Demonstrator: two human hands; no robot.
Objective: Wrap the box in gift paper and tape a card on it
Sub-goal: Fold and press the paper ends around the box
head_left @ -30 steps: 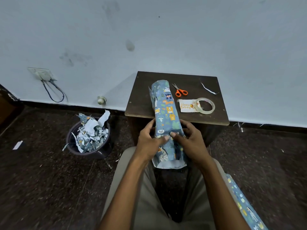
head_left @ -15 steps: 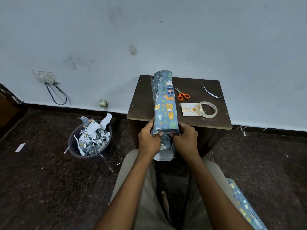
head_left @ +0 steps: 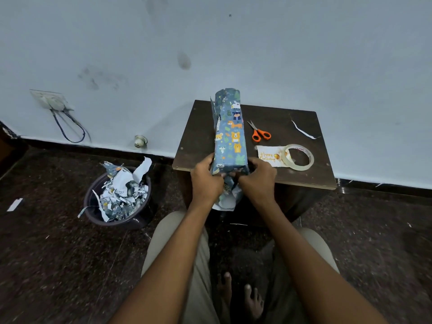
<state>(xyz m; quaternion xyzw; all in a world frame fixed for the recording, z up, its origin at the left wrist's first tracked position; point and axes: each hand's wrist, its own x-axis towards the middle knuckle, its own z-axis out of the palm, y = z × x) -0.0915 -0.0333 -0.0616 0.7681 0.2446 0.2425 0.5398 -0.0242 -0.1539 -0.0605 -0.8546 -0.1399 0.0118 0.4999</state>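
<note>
A long box wrapped in blue animal-print gift paper (head_left: 230,134) lies lengthwise on the small dark table (head_left: 198,141), its near end over the front edge. My left hand (head_left: 205,181) grips that near end from the left and my right hand (head_left: 256,178) grips it from the right. Their fingers pinch the loose paper flaps, which hang crumpled below the box end. A white birthday card (head_left: 268,155) lies on the table to the right, partly under a roll of clear tape (head_left: 298,157). The far end of the wrap stands open.
Orange-handled scissors (head_left: 259,132) lie beside the box, and a thin paper strip (head_left: 302,130) sits at the table's back right. A dark bin full of paper scraps (head_left: 119,195) stands on the floor to the left. My knees and bare feet are below.
The box has slid further onto the table, away from me. Both hands have moved to its near end and folded the loose flap inward, so less paper hangs down.
</note>
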